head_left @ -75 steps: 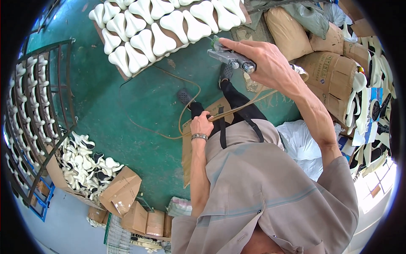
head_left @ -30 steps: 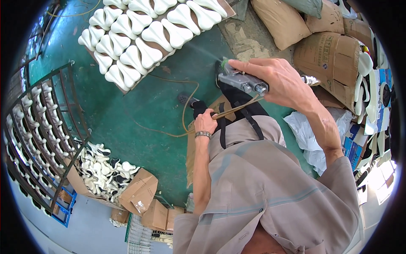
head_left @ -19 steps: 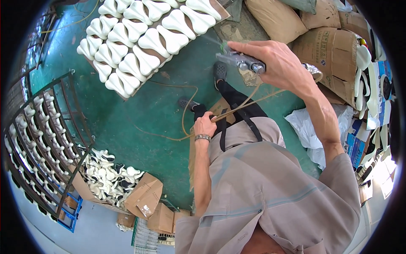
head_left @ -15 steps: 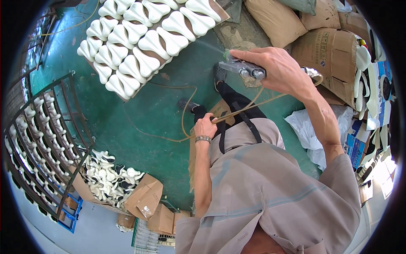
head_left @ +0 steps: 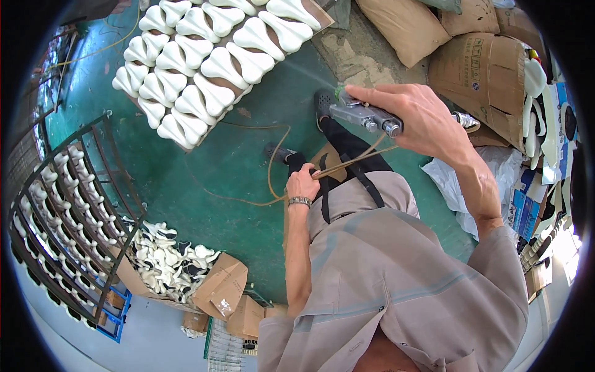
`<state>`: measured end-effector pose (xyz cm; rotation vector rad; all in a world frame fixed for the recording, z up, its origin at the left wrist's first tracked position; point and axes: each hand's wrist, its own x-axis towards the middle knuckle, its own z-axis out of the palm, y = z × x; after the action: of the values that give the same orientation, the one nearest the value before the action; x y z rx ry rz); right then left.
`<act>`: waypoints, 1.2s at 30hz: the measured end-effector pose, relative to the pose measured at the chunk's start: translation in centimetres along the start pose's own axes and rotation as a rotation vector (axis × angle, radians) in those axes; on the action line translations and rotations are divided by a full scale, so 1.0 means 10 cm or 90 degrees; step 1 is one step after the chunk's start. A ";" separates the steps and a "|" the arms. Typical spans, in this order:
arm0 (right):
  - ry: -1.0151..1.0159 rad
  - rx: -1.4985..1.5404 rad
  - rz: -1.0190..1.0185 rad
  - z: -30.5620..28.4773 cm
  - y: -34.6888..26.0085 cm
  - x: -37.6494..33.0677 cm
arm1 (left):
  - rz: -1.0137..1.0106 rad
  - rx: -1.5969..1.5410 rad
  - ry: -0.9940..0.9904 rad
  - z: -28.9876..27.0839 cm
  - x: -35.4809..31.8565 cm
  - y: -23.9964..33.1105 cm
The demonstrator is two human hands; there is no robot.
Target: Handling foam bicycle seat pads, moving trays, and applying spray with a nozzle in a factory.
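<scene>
The left hand (head_left: 302,184) hung low in front of the body, near the centre of the view, its forearm running straight down from the elbow with a metal watch (head_left: 299,201) on the wrist. Its fingers were curled shut around a thin tan hose (head_left: 271,167), which looped out over the green floor (head_left: 217,161) toward nine o'clock and also rose toward two o'clock.

Farther out, at about one o'clock, the right arm was stretched forward and bent slightly at the elbow, wrist turned so the back of the hand faced up. The right hand (head_left: 421,115) gripped a metal spray gun (head_left: 362,115), with the forefinger laid along the top of the gun and the other fingers wrapped round its body. The gun's nozzle pointed toward eleven o'clock. The hose joined the gun from below.

Beyond the nozzle, at eleven to twelve o'clock, a board (head_left: 319,11) lay on the floor, covered with rows of white moulded pieces (head_left: 217,62). The gun was held well apart from them.

At nine o'clock stood a dark metal rack (head_left: 68,204) with more white pieces on its shelves, and a loose heap of white pieces (head_left: 167,257) lay at seven o'clock beside some cardboard boxes (head_left: 220,288). Brown sacks (head_left: 403,25) and a large cardboard box (head_left: 483,74) sat at one o'clock, past the right hand.
</scene>
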<state>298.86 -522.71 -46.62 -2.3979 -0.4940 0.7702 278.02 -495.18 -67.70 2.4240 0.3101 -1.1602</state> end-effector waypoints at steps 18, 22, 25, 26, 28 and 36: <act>0.221 -0.044 -0.024 -0.11 0.48 0.19 | 0.037 0.053 -0.019 -0.11 0.12 0.32; 0.115 -0.041 0.037 -0.16 0.51 0.00 | 0.040 0.049 -0.018 -0.11 0.14 0.36; 0.217 0.009 -0.004 -0.12 0.50 -0.07 | 0.045 0.063 -0.036 -0.09 0.16 0.38; 0.163 -0.009 0.009 -0.15 0.47 -0.11 | 0.046 0.060 -0.036 -0.09 0.16 0.38; 0.108 -0.026 0.022 -0.15 0.44 -0.17 | 0.048 0.058 -0.037 -0.10 0.16 0.41; 0.127 0.026 0.065 -0.11 0.58 -0.32 | 0.049 0.052 -0.042 -0.11 0.18 0.42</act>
<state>298.07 -529.26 -48.11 -2.4443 -0.2749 0.5703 281.45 -498.38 -67.30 2.4380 0.1512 -1.2373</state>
